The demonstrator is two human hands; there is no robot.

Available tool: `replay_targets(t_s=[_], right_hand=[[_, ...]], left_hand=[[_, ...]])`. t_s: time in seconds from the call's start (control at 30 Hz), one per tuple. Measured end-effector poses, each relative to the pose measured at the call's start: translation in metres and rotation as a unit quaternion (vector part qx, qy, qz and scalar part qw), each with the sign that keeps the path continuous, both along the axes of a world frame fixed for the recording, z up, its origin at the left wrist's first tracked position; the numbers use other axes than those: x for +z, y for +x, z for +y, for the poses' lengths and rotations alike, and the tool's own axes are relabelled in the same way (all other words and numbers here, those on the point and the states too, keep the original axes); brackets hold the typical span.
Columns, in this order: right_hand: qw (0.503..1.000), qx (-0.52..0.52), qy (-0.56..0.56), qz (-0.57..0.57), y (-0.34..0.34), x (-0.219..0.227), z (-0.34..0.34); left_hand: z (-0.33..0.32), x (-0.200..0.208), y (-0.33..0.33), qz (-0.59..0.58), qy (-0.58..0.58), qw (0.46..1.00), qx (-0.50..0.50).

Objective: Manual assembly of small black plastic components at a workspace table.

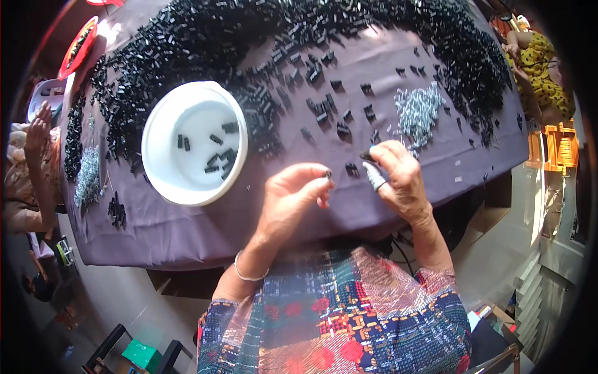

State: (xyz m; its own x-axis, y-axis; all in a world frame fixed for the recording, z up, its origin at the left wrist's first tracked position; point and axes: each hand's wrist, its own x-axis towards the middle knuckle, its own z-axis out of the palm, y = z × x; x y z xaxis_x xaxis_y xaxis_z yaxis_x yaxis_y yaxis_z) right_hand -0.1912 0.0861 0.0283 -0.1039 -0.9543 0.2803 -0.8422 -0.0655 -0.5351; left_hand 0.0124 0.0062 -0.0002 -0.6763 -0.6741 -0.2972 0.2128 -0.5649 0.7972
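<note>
Tub: wht round tub [159, 153], on purple cloth [168, 242]; loose blk pcs inside, mostly twd its R side.
L hand: L hand [288, 194] just R of tub; thumb + index tips pinched tog. on tiny dark bit [328, 174], too small to ID; other fingers curled.
R hand: R hand [400, 177] farther R of tub, apart from L; fingers closed on a blk pc [365, 156].
Wrap: pale grey wrap [374, 176] round one digit of R hand.
Bangle: wht bangle [251, 275] at L wrist, R of tub, wearer's side.
Heap: big blk heap [180, 43] of short pcs, arcing beyond tub, down its L & far out R.
Strays: scattered blk pcs [321, 107] R of tub, btwn heap & hands.
Pins: silvery pile [418, 112] well R of tub, just beyond R hand; 2nd silvery pile [88, 177] L of tub, w/ small blk cluster [116, 210] nr it.
Others: co-worker's hand [38, 131] L of tub, past table edge; person in yellow dotted clothes [543, 68] far R of tub, orange stool [560, 148] nr.
Tray: red tray [80, 47] beyond tub, to its L.
</note>
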Motion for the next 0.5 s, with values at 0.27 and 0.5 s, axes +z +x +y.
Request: replay_targets(t_s=[0.27,0.5], right_hand=[[0.998,-0.009,-0.05,0.032,-0.007,-0.007,-0.032],[0.997,-0.056,0.013,0.049,-0.014,-0.004,-0.059]], left_hand=[[0.005,-0.004,0.0,-0.027,-0.004,0.999,-0.025],[0.005,-0.005,-0.002,-0.024,0.012,0.999,-0.028]])
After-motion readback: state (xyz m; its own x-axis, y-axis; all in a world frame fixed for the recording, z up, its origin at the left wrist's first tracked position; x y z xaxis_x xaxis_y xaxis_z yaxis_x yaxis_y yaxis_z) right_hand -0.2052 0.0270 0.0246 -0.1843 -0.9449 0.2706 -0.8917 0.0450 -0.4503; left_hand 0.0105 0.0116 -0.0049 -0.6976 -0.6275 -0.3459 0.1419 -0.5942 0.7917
